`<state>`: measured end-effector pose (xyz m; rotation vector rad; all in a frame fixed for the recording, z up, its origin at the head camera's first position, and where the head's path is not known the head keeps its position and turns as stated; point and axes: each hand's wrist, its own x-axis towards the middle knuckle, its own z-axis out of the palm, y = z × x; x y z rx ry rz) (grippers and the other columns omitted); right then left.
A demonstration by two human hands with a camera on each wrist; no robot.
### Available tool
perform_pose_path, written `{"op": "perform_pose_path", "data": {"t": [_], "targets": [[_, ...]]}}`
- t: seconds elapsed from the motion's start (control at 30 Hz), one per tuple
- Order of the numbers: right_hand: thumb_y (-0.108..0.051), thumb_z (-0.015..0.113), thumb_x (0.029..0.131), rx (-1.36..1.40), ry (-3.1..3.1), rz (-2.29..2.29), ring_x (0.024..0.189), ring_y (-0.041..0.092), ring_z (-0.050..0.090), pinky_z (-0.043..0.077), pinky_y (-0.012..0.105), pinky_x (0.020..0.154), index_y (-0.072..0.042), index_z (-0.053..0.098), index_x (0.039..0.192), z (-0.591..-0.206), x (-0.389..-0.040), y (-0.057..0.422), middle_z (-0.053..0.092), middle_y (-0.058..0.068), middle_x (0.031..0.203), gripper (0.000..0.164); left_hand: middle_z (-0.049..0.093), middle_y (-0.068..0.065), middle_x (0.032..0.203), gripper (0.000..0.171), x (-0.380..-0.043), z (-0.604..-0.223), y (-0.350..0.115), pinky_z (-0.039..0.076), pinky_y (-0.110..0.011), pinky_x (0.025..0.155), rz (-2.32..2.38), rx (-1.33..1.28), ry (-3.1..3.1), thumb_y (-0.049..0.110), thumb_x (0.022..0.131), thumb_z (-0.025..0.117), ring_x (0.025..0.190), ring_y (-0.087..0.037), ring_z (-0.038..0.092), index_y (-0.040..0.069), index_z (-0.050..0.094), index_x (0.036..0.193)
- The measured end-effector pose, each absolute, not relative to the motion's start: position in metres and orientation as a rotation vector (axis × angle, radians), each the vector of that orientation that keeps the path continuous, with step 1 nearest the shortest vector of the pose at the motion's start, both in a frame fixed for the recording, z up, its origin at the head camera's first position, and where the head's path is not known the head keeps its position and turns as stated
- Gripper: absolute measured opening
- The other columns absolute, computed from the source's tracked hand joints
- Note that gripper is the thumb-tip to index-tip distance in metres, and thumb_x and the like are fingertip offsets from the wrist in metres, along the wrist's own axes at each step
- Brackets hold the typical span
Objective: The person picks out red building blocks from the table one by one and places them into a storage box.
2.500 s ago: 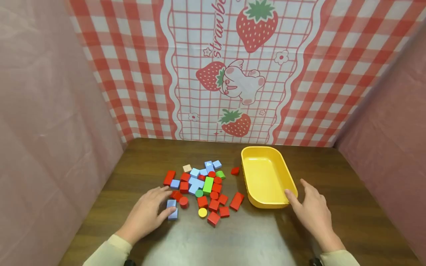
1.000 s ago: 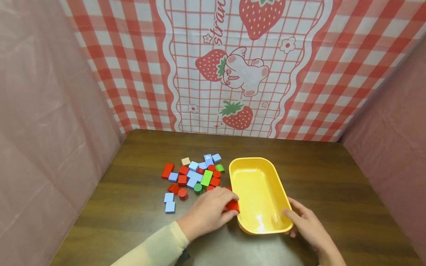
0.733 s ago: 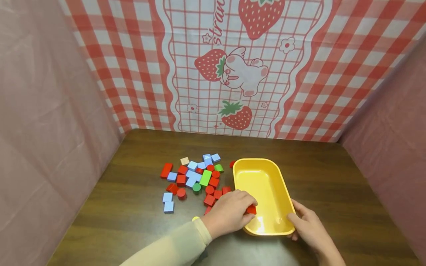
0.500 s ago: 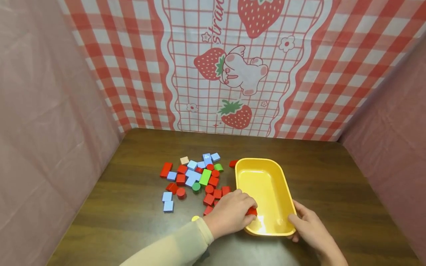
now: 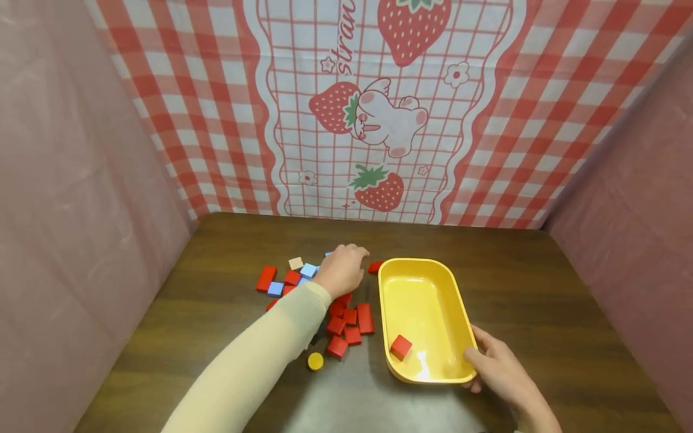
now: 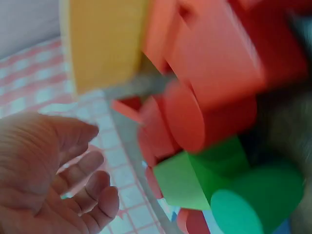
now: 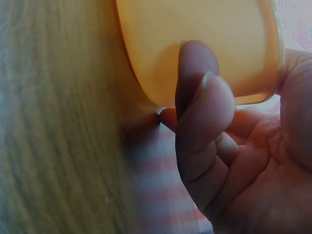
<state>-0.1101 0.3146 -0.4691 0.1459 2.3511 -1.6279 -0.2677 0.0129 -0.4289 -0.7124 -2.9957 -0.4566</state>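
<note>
My right hand (image 5: 498, 364) grips the near right corner of a yellow tray (image 5: 471, 325), its thumb over the rim. In the right wrist view, fingertips press the outside of the tray wall. A single red cube (image 5: 401, 347) lies inside, near the front left. My left hand (image 5: 341, 270) reaches over the back of the block pile, fingers loosely bent. Nothing is between its fingers in the left wrist view, where a light green block (image 6: 180, 180), a dark green cylinder (image 6: 239, 209) and a red cylinder (image 6: 185, 117) are close by. The forearm hides part of the pile.
Several red blocks (image 5: 337, 347) lie between the forearm and the tray, with a yellow cylinder (image 5: 316, 361) in front. A red piece (image 5: 375, 267) sits by the tray's far left corner. Blue blocks (image 5: 275, 289) and a plain wooden block (image 5: 295, 263) are farther left.
My left hand has let go of the red cube, which now lies in the tray. That hand has moved left and farther back over the pile. The right hand still holds the tray.
</note>
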Motion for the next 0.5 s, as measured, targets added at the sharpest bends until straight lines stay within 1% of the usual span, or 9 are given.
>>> {"op": "perform_pose_path", "data": {"t": [0.1, 0.23, 0.33, 0.4, 0.47, 0.5], "targets": [[-0.001, 0.054, 0.089, 0.122, 2.345, -1.631, 0.049, 0.029, 0.057, 0.053, 0.036, 0.042, 0.002, 0.033, 0.148, -0.47, -0.11, 0.316, 0.062, 0.019, 0.063, 0.062, 0.06, -0.007, 0.13, 0.047, -0.282, -0.439, 0.023, 0.051, -0.041, 0.092, -0.286, -0.794, -3.046, 0.024, 0.091, 0.07, 0.112, -0.026, 0.051, 0.013, 0.06, 0.136], [-0.002, 0.054, 0.088, 0.143, 2.348, -1.63, 0.048, 0.029, 0.057, 0.053, 0.037, 0.042, -0.001, 0.037, 0.146, -0.471, -0.111, 0.316, 0.062, 0.019, 0.063, 0.06, 0.061, -0.005, 0.129, 0.044, -0.291, -0.451, 0.039, 0.051, -0.041, 0.09, -0.223, -0.851, -3.031, 0.023, 0.095, 0.063, 0.108, -0.027, 0.052, 0.015, 0.058, 0.138], [-0.002, 0.054, 0.088, 0.161, 2.349, -1.628, 0.049, 0.029, 0.058, 0.053, 0.037, 0.042, -0.003, 0.038, 0.145, -0.473, -0.112, 0.317, 0.062, 0.02, 0.063, 0.059, 0.068, -0.003, 0.114, 0.029, -0.295, -0.458, 0.045, 0.054, -0.04, 0.082, -0.232, -0.851, -3.0, 0.017, 0.097, 0.059, 0.097, -0.025, 0.057, 0.017, 0.067, 0.125], [-0.002, 0.054, 0.088, 0.146, 2.348, -1.637, 0.049, 0.029, 0.058, 0.053, 0.037, 0.042, -0.003, 0.037, 0.146, -0.474, -0.113, 0.317, 0.062, 0.02, 0.064, 0.061, 0.07, -0.002, 0.102, 0.018, -0.295, -0.46, 0.048, 0.055, -0.039, 0.077, -0.235, -0.84, -2.983, 0.016, 0.097, 0.059, 0.089, -0.023, 0.059, 0.017, 0.07, 0.111], [-0.002, 0.055, 0.088, 0.123, 2.351, -1.643, 0.049, 0.029, 0.058, 0.053, 0.037, 0.042, -0.002, 0.037, 0.146, -0.475, -0.113, 0.318, 0.062, 0.021, 0.065, 0.061, 0.07, -0.002, 0.09, 0.01, -0.296, -0.462, 0.048, 0.056, -0.039, 0.071, -0.242, -0.826, -2.98, 0.015, 0.096, 0.059, 0.082, -0.021, 0.061, 0.017, 0.069, 0.097], [-0.001, 0.055, 0.088, 0.109, 2.355, -1.644, 0.049, 0.029, 0.058, 0.053, 0.038, 0.042, -0.001, 0.037, 0.147, -0.475, -0.113, 0.319, 0.062, 0.021, 0.066, 0.061, 0.069, -0.002, 0.088, 0.009, -0.297, -0.462, 0.048, 0.056, -0.038, 0.068, -0.245, -0.82, -2.982, 0.016, 0.095, 0.06, 0.08, -0.021, 0.061, 0.016, 0.069, 0.094]]}}
